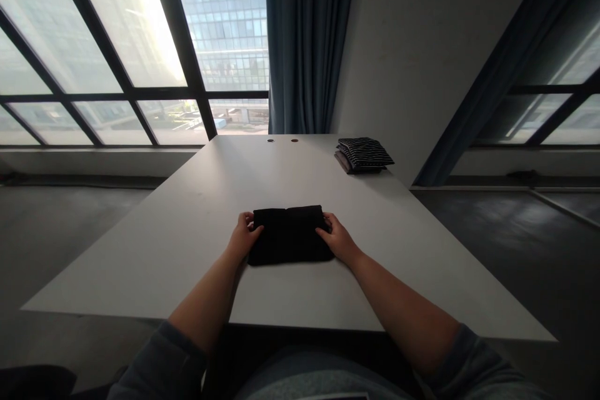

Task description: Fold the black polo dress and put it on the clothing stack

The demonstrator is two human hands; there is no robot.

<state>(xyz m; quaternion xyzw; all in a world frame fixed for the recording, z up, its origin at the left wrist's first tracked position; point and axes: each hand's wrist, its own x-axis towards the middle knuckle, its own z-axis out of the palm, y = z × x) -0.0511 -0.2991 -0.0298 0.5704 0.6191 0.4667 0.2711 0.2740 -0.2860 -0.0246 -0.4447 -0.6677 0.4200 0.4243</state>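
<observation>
folded black cloth (290,237) on the white table (164,250), nearer its front edge, left hand (244,239) and right hand (338,239) lying open against its sides, no closed grip, with folds liable to slide apart under uneven pressure.

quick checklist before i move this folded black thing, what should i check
1. The left hand is on the folded black cloth: ok, resting at its left end.
2. The right hand is on the cloth: ok, resting at its right end.
3. The cloth is away from the near edge of the white table: ok.
4. The fold layers line up: cannot tell, the dark fabric hides them.
5. The striped stack is apart from the cloth: ok, farther up the table.
6. The stack is even: not ok, its lower brownish layer juts out left.
</observation>
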